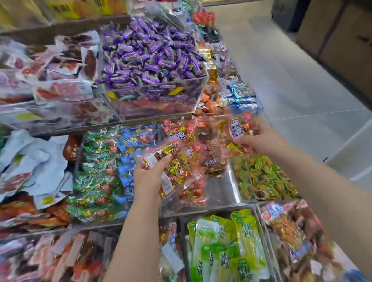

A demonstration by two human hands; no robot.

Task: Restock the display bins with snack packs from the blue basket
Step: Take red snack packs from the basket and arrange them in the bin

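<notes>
Clear plastic pack of red-and-gold snacks [174,165] sits gripped in the left hand [150,175]; the right hand [259,138] clasps a similar purple-labelled pack [236,126], lettering too blurred to read.

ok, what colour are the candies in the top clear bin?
The candies are purple; head view.

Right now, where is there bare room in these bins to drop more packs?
One free patch: the front right corner of the middle bin, between the red packs beside the left hand and the divider to the green sweets. Crowded: the purple candies are heaped, and the green-and-blue packs fill theirs.
</notes>
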